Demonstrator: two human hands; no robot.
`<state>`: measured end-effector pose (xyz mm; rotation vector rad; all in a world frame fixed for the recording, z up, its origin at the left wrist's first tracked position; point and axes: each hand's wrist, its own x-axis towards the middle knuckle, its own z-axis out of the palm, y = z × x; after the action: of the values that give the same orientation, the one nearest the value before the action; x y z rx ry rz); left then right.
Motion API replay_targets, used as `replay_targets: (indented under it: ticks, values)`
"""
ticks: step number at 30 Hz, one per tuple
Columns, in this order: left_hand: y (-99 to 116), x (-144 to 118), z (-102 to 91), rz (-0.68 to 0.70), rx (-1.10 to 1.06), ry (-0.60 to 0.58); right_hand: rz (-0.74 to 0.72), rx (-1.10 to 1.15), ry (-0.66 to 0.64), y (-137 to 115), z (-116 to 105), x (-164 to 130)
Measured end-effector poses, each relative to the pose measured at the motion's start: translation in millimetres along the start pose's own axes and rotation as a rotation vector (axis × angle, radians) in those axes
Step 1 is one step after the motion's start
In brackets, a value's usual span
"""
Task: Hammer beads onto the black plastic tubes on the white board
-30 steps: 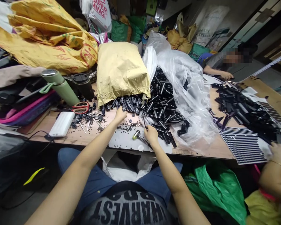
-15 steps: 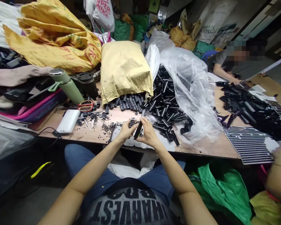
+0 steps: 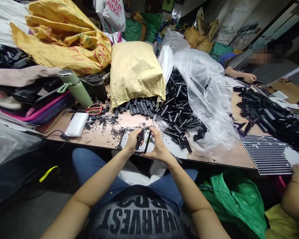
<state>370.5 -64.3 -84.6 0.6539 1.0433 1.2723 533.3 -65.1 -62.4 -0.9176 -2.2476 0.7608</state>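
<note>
My left hand (image 3: pixel 132 141) is closed around a black cylinder with rows of pale dots (image 3: pixel 139 138). Close beside it, my right hand (image 3: pixel 158 144) pinches a slim black bar (image 3: pixel 148 141) between thumb and fingertips, held nearly upright. A narrow gap separates the two parts. Both hands are over a light sheet (image 3: pixel 173 147) at the table's front edge. More dotted cylinders (image 3: pixel 142 107) spill from under a yellow sack (image 3: pixel 137 73) beyond my hands. To their right lies a heap of plain black tubes (image 3: pixel 176 113).
Scissors (image 3: pixel 94 109), a white power bank (image 3: pixel 76 125), a green flask (image 3: pixel 77 88) and scattered small black bits stand or lie leftward. Clear plastic (image 3: pixel 209 106) drapes right of the tubes. Further right are black parts (image 3: pixel 266 111), a striped panel (image 3: pixel 264 154) and other people's arms.
The bar in my right hand has turned more edge-on, and my right thumb has spread lower. More of the dotted cylinder shows in my left hand. The whole view has shifted slightly.
</note>
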Motion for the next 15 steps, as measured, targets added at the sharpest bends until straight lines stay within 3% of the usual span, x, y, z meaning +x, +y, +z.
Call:
replay_targets:
  ticks: [4,9,13,15]
  values:
    - [-6,3,0.4,0.121,-0.026,0.088,-0.076,-0.015,-0.013,-7,9,11]
    - [-5,4,-10.7,-0.031,0.013,0.086,-0.039,-0.035,-0.013,9,14,10]
    - [-1,7,-25.1,-0.049,0.091,0.136,0.189,-0.174,0.090,48,2,5]
    - [1,9,-30.2,-0.069,0.130,0.152,0.337,-0.259,0.044,66,-5,3]
